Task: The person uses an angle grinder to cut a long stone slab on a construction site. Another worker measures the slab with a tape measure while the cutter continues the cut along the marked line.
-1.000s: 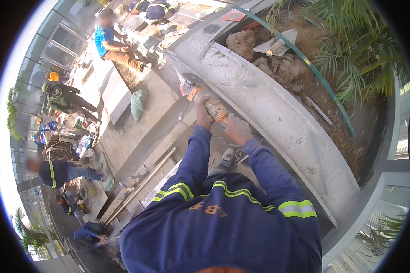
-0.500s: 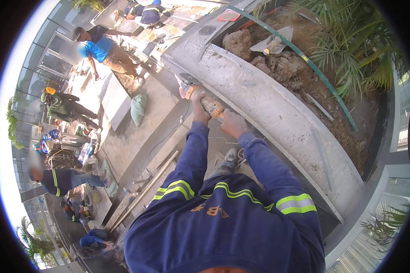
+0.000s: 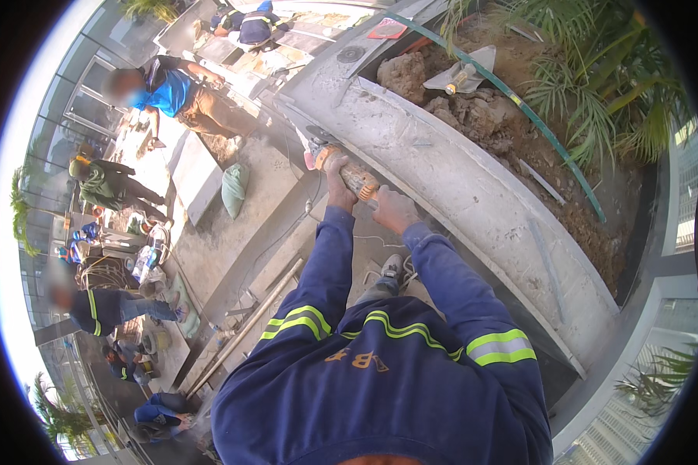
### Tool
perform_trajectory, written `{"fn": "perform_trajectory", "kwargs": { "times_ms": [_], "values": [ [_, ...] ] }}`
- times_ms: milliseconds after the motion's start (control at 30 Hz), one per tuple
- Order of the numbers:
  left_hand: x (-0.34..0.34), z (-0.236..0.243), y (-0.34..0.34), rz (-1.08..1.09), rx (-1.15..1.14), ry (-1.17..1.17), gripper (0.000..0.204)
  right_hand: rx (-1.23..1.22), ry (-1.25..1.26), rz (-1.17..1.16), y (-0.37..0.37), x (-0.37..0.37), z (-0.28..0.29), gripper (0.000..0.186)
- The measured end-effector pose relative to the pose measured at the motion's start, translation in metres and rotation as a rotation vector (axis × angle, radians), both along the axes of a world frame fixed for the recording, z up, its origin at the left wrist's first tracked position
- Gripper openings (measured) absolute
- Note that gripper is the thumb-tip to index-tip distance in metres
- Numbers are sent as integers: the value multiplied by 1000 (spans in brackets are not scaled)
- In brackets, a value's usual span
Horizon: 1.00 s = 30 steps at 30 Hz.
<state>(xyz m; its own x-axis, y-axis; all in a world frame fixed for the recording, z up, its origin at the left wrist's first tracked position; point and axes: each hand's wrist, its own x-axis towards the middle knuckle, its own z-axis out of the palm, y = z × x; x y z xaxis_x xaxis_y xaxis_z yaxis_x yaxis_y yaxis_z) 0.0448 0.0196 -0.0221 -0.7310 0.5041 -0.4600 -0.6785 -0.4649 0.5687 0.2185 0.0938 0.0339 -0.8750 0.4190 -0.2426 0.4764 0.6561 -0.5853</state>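
Observation:
Both of my hands are closed round a dusty orange angle grinder [image 3: 357, 180]. My left hand [image 3: 339, 183] wraps the front of its body, near the head. Behind it, my right hand [image 3: 395, 210] grips the rear end. The grinder's disc [image 3: 318, 134] meets the inner edge of a curved, pale concrete ledge [image 3: 473, 194]; whether it cuts into the edge I cannot tell. A thin cable [image 3: 287, 232] runs along the floor to the left of my arms.
Soil, rubble and palms fill a planter [image 3: 481, 108] beyond the ledge, crossed by a green strip [image 3: 520, 101]. Long poles [image 3: 248, 333] lie left of me. A green sack [image 3: 234, 188] and a large slab [image 3: 194, 178] are farther left. Several people work on that side.
My hands and the grinder stay almost in place. At the upper left, the person in the blue top has bent forward and shifted slightly. The person in green has turned a little.

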Motion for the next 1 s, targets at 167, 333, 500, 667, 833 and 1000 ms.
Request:
{"fn": "perform_trajectory", "kwargs": {
  "times_ms": [167,333,500,667,833,1000],
  "values": [
    [7,0,-5,8,23,-1,31,8,-7,-12,-4,8,5,37],
    [23,15,-2,19,30,-15,33,-17,-6,2,-2,16,2,41],
    [18,8,-3,10,53,-7,35,5,25,8,-3,16,1,38],
    [13,8,-1,28,-15,-4,36,7,24,6,-1,9,-1,36],
    [13,7,-2,24,-7,-10,37,6,23,-1,-2,12,0,37],
    [26,14,-2,31,-24,-34,41,-10,5,-4,-2,22,7,39]
  ]
}}
